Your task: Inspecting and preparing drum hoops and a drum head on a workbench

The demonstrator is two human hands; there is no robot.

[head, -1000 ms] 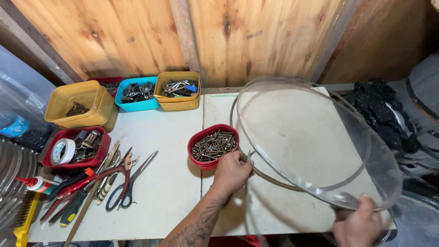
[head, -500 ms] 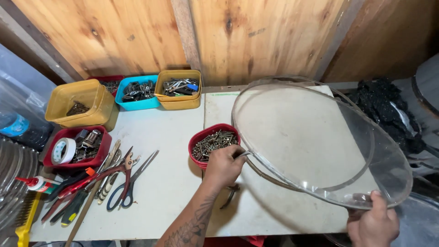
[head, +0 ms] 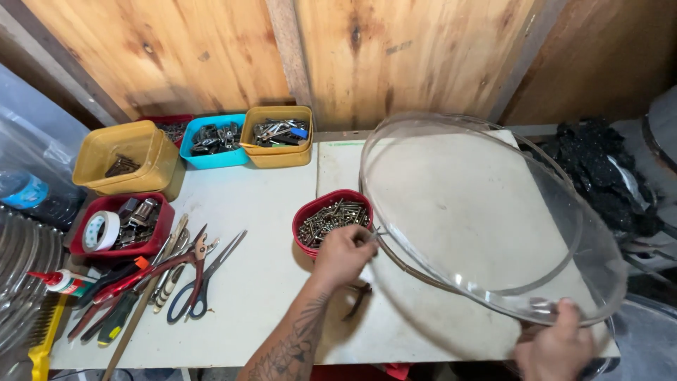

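- At your three o'clock you have the clear dome [head: 486,219], see-through, with a thin dark rim.
- Just at nine o'clock of it sits the red bowl [head: 331,220], full of dull bronze-grey screws.
- At your eleven o'clock you see a yellow tub [head: 127,164], a blue tub [head: 213,141] and a mustard tub [head: 276,135] with grey metal parts.
- At your nine o'clock, a red tray [head: 118,227] carries a white roll of tape [head: 100,231].
- Your scissors [head: 201,282] have black handles; the pliers [head: 144,276] beside them have red ones.
- The table [head: 247,310] is off-white; the wall [head: 395,56] is orange-brown wood with dark knots.
- Your left forearm [head: 296,339] bears a dark tattoo pattern.
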